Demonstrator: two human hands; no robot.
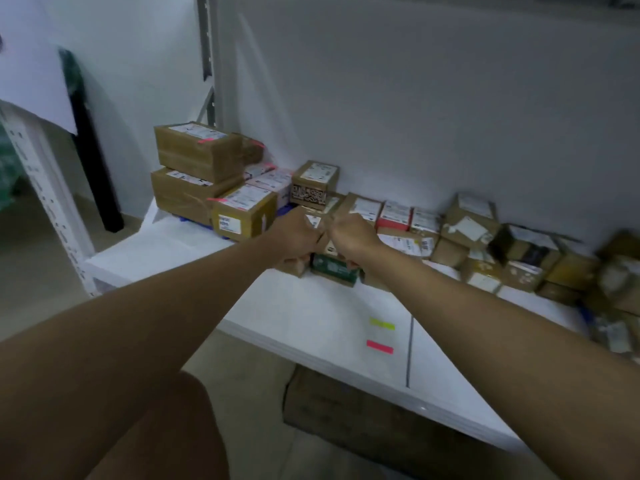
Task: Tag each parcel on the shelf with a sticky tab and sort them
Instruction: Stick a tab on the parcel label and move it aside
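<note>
Both my arms reach over the white shelf (pixel 311 323). My left hand (pixel 294 237) and my right hand (pixel 353 237) grip a small brown parcel with a green front (pixel 334 266) at mid shelf, one hand on each side. A stack of brown parcels carrying pink tabs (pixel 199 152) stands at the shelf's left end. More parcels without visible tabs (pixel 519 251) crowd the right side against the wall. A yellow-green tab pad (pixel 382 323) and a pink tab pad (pixel 380 346) lie on the shelf near its front edge.
A grey wall backs the shelf. A white perforated upright (pixel 45 202) stands at the left, with a black pole (pixel 93 161) behind it. A brown carton (pixel 346 410) sits on the floor below the shelf.
</note>
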